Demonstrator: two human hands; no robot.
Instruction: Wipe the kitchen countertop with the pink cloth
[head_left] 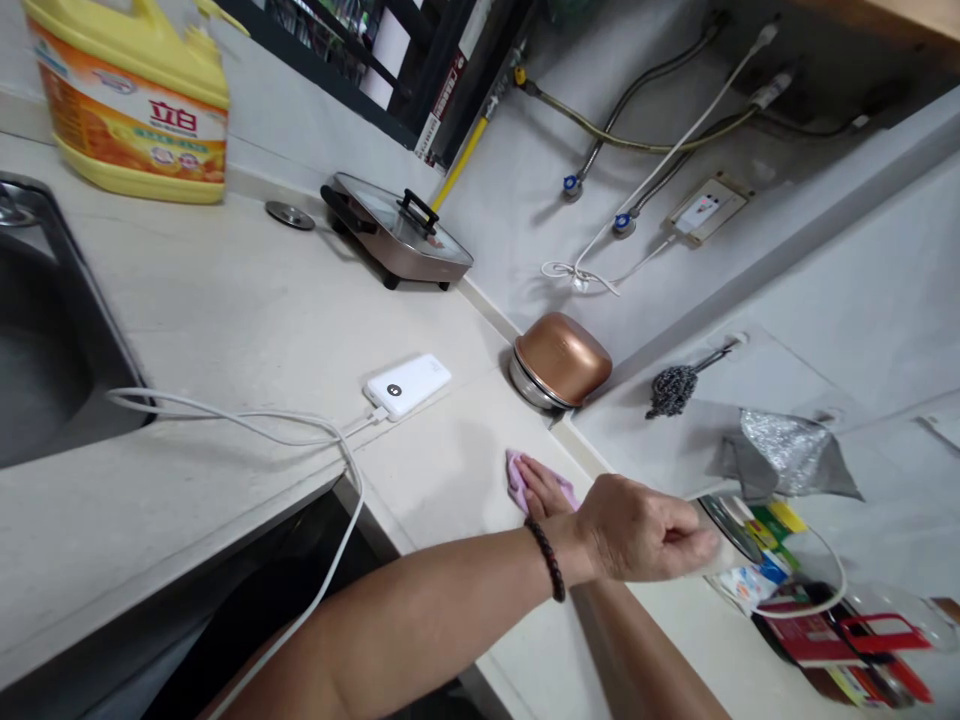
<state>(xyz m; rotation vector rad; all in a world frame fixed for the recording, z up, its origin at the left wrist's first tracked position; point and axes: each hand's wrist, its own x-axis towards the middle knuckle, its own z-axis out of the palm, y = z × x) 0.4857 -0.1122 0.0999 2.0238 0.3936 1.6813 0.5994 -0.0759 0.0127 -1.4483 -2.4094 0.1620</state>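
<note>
We have thin lilac cloth (516, 482), crumpled, spread low on off-white smooth countertop (450, 480), near wall side. Mostly covered by right hand (546, 492); rumpled edges poke out either side of fingers. We can't see folds underneath.

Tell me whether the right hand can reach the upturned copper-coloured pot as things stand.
Probably yes: the right hand rests on a lilac cloth just below the copper-coloured pot in view, and nothing visible blocks the way, though the left arm crosses over the right forearm.
</note>
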